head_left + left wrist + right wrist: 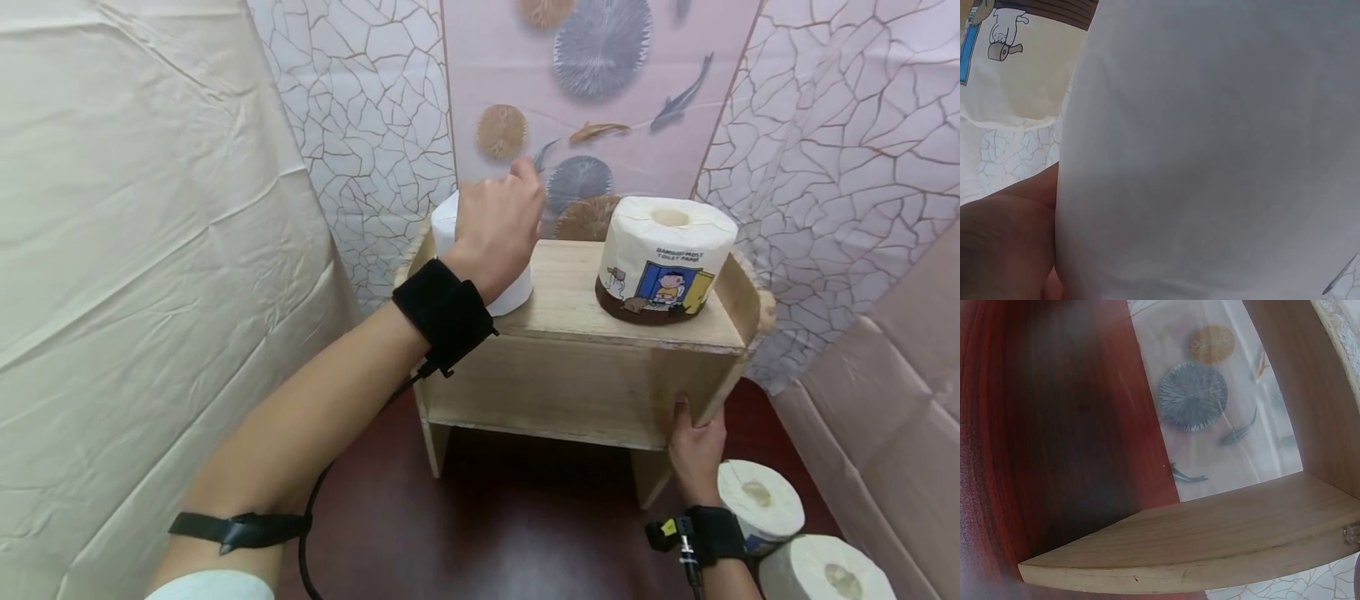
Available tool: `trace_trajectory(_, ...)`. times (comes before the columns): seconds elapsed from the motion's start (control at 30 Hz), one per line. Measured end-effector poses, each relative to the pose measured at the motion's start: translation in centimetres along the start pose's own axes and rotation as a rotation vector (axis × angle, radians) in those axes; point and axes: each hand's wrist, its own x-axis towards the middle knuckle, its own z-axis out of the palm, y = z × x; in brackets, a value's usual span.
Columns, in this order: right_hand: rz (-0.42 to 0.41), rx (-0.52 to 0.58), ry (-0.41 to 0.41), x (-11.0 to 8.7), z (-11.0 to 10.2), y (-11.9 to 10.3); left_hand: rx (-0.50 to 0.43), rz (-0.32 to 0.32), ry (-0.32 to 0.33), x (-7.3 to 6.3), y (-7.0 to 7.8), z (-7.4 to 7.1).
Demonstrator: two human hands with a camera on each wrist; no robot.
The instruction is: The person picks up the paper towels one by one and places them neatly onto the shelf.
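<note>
A small two-tier wooden shelf (pixel 562 392) stands against the far wall. At the left of its top board is a white toilet paper roll (pixel 516 292), largely covered by my left hand (pixel 497 227), which grips it from above. Close up in the left wrist view, the thumb side of the hand (pixel 1007 244) lies against the roll's plain white side (pixel 1210 150). A printed toilet paper roll (pixel 663 262) sits upright at the top board's right. Lower down, my right hand (pixel 697 442) holds the shelf's right side panel (pixel 1197 540), thumb on the inner face.
Two more toilet paper rolls, a nearer one (pixel 821 571) and a farther one (pixel 759 504), stand right of my right wrist. Dark red tabletop (pixel 420 533) lies beneath the shelf. Cloth walls rise on the left (pixel 150 250), right and behind.
</note>
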Motion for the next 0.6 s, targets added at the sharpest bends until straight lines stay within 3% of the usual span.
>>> trace_trajectory(0.27,0.030,-0.007,0.013,0.3,-0.4,-0.1,-0.047,0.076,-0.012,-0.1,-1.2,-0.3)
trace_trajectory(0.6,0.007,0.003,0.011,0.2,0.1,0.2,-0.105,0.185,0.009,-0.5,-2.8,-0.2)
